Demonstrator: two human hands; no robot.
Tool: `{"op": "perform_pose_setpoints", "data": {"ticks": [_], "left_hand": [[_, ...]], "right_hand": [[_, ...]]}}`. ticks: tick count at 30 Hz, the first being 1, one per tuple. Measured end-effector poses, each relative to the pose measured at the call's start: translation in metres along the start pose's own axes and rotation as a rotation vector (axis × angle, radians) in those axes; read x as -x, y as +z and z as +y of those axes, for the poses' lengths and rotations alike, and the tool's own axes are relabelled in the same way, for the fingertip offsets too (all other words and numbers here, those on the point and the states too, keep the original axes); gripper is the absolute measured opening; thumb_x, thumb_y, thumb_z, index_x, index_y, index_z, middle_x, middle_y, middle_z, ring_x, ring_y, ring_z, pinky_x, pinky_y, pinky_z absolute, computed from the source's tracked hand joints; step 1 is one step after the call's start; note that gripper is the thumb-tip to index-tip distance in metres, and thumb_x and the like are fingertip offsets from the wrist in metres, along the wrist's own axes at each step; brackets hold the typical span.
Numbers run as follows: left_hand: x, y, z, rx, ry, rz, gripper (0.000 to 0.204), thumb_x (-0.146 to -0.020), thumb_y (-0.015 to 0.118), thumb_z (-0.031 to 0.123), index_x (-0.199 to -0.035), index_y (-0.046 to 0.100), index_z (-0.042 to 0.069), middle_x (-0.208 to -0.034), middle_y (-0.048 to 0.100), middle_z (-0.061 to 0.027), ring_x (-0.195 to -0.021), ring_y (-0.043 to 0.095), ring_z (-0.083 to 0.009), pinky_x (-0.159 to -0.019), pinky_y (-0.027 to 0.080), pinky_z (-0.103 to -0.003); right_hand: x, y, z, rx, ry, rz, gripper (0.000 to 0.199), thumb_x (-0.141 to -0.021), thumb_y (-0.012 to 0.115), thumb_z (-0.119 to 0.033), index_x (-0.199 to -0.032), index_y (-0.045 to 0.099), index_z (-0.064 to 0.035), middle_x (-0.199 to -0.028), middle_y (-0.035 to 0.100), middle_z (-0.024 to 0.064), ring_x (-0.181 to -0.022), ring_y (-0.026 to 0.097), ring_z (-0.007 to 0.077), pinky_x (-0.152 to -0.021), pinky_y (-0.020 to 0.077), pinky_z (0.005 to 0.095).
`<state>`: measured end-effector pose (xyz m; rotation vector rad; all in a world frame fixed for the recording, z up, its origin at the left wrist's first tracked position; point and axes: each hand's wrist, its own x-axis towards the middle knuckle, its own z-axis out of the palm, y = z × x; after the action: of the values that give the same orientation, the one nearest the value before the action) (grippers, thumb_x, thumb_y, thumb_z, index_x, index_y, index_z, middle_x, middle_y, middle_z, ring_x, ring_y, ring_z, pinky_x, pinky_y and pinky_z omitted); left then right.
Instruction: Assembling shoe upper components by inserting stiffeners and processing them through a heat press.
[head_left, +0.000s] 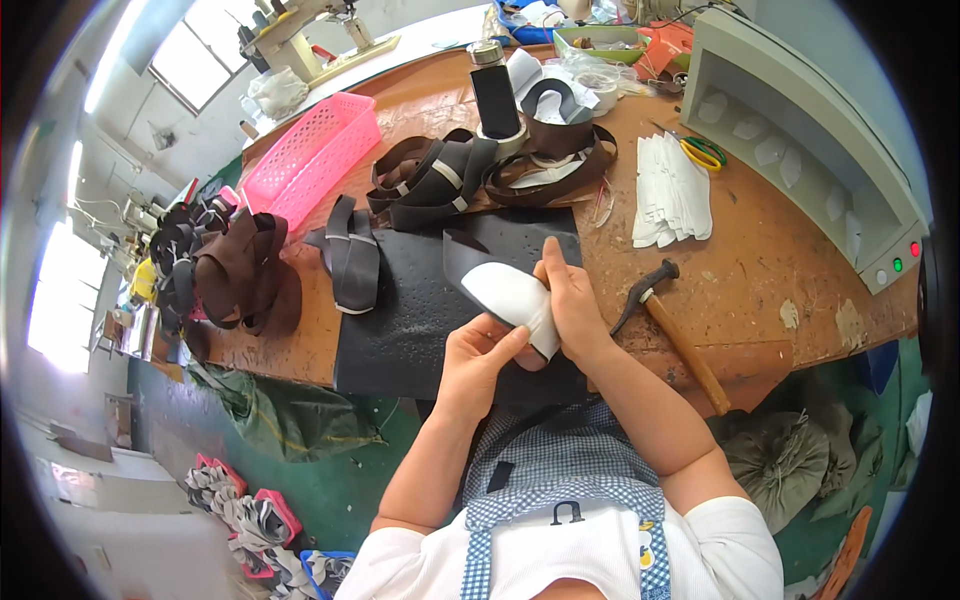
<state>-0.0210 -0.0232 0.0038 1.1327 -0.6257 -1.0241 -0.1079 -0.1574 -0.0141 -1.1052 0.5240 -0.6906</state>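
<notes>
My left hand [480,357] and my right hand [567,297] both grip a dark brown leather shoe upper piece [462,255] with a white lining patch [508,295] pressed onto its inside. The right thumb and fingers pinch the patch's near end; the left fingers hold it from below. The piece hovers over a black rubber work mat [400,325] on the wooden table [760,260]. A hammer [672,330] with a wooden handle lies just right of my right hand.
Several dark leather uppers [450,170] lie beyond the mat, more pile at the left [225,270]. A pink basket [310,155], a black thread spool [497,100], a stack of white patches [672,190], green-yellow scissors [703,152] and a grey machine [810,130] surround them.
</notes>
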Motion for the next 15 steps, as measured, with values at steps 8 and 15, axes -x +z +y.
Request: {"op": "perform_pose_setpoints", "data": {"ticks": [8, 15], "left_hand": [[0.007, 0.002, 0.008, 0.135, 0.08, 0.156, 0.022, -0.09, 0.067, 0.007, -0.11, 0.063, -0.001, -0.1, 0.066, -0.0039, -0.09, 0.062, -0.0103, -0.082, 0.05, -0.026], [0.012, -0.002, 0.003, 0.229, 0.099, 0.165, 0.022, -0.086, 0.07, 0.003, -0.106, 0.065, -0.002, -0.096, 0.069, -0.0076, -0.086, 0.065, -0.0123, -0.079, 0.052, -0.026]], "right_hand": [[0.028, 0.017, -0.007, 0.02, -0.115, -0.116, 0.026, -0.099, 0.056, -0.028, -0.091, 0.059, -0.0029, -0.079, 0.059, -0.0015, -0.07, 0.05, 0.0027, -0.061, 0.0418, 0.0215], [0.033, 0.015, -0.003, -0.05, -0.079, -0.188, 0.022, -0.097, 0.059, -0.025, -0.094, 0.058, -0.0034, -0.079, 0.058, -0.003, -0.072, 0.05, 0.0019, -0.062, 0.0417, 0.0203]]}}
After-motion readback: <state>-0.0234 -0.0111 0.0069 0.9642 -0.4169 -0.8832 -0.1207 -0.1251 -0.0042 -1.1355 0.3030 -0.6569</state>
